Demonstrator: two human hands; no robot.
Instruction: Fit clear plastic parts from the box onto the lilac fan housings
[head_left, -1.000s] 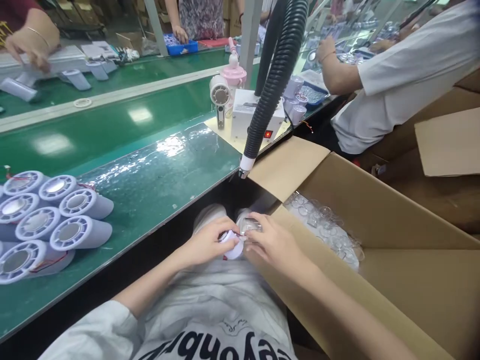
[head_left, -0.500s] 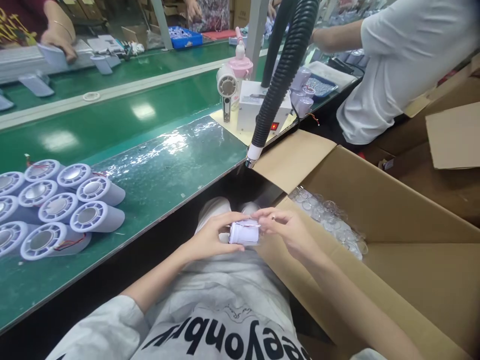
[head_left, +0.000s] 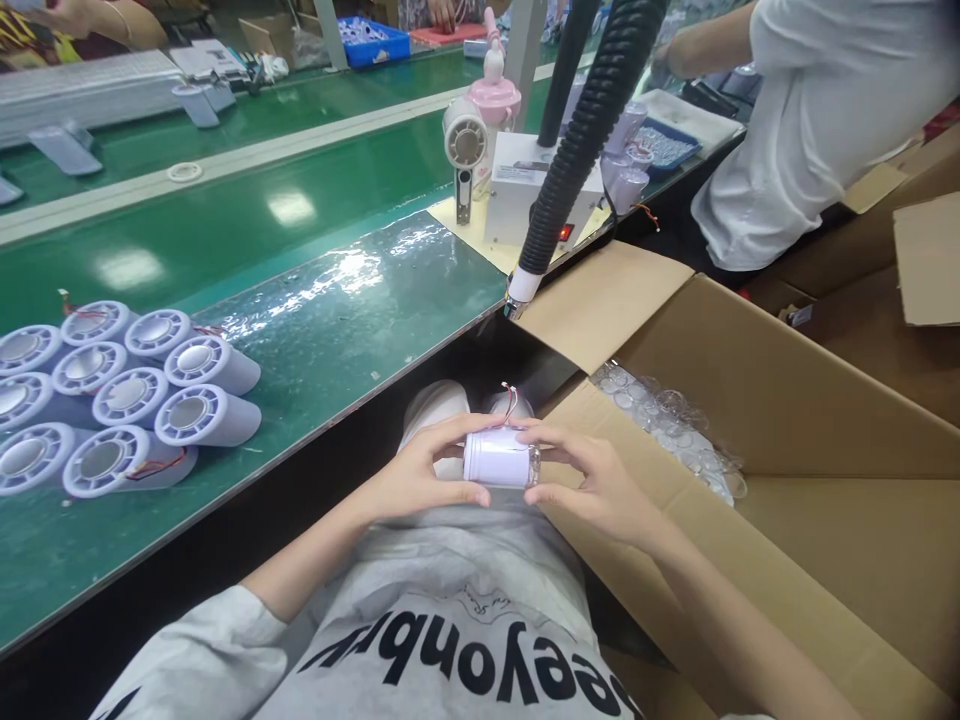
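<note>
Above my lap, a pale lilac cylinder (head_left: 498,459) lies sideways between both hands. My left hand (head_left: 427,472) grips its left end, fingers over the top and thumb below. Around the right end, where a clear rim shows, my right hand (head_left: 589,478) is wrapped. Thin red and white wires with a small connector (head_left: 510,400) stick up from the cylinder's upper side. Several similar lilac cylinders (head_left: 208,416) with ribbed round ends are grouped on the green table (head_left: 322,330) at the left.
An open cardboard box (head_left: 817,400) at the right holds clear round plastic pieces (head_left: 667,425). A black hose (head_left: 574,150) hangs ahead, beside a white device (head_left: 517,190) and a small fan (head_left: 465,145). Another person (head_left: 840,120) is at upper right.
My right hand has gone from pinching near the wires to holding the cylinder's right end. The wires now point up instead of lying along the cylinder. The view has shifted slightly.
</note>
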